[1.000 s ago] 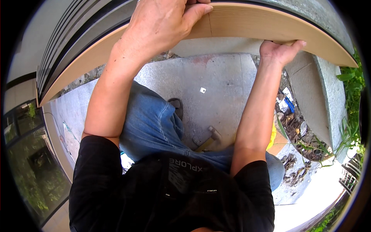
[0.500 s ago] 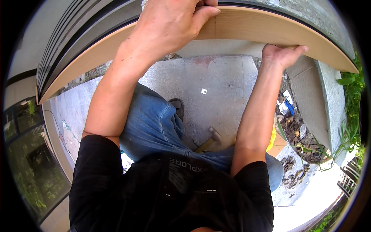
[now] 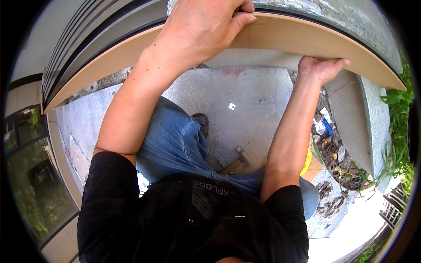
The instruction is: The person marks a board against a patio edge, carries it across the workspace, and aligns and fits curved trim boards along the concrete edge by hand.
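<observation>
A long board with a light wood-grain face and a dark upper edge (image 3: 289,37) stretches across the far side, bowed by the lens. My left hand (image 3: 210,26) is closed at its upper edge, thumb toward the wood-grain face; the other fingertips are partly hidden. Farther right, my right hand (image 3: 320,69) presses up against the lower edge from below, with its fingers mostly hidden behind the board. Both forearms reach forward, well apart.
A hammer (image 3: 239,160) lies on the concrete slab (image 3: 245,87) near my jeans, and a small white square (image 3: 232,106) sits farther out. Leaf litter and scraps (image 3: 342,162) fill a strip at right, beside a stone edge (image 3: 377,118). Dark metal slats (image 3: 87,48) stand at far left.
My left hand has shifted slightly right and down in the picture. The board's right end appears a little lower, its left end slightly higher. Both hands keep their places on the board.
</observation>
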Available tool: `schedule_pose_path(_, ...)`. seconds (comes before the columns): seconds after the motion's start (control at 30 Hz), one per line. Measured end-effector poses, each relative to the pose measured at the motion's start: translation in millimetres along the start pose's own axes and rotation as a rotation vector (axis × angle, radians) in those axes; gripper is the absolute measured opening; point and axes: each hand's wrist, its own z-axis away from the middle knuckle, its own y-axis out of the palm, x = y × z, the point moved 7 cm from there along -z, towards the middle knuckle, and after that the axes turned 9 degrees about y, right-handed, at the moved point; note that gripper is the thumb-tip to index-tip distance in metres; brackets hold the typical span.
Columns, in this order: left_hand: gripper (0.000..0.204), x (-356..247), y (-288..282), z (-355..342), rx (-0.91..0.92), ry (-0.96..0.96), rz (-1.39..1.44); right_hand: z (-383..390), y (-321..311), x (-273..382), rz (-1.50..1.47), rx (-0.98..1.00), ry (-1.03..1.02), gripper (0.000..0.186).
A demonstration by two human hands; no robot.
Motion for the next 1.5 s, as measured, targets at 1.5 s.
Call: schedule_pose_path(1.5, 0.015, -14, -8, -5, 0.014, -0.110, -0.050, 0, 2, 0, -0.077, 0.013, 0.016, 0.071)
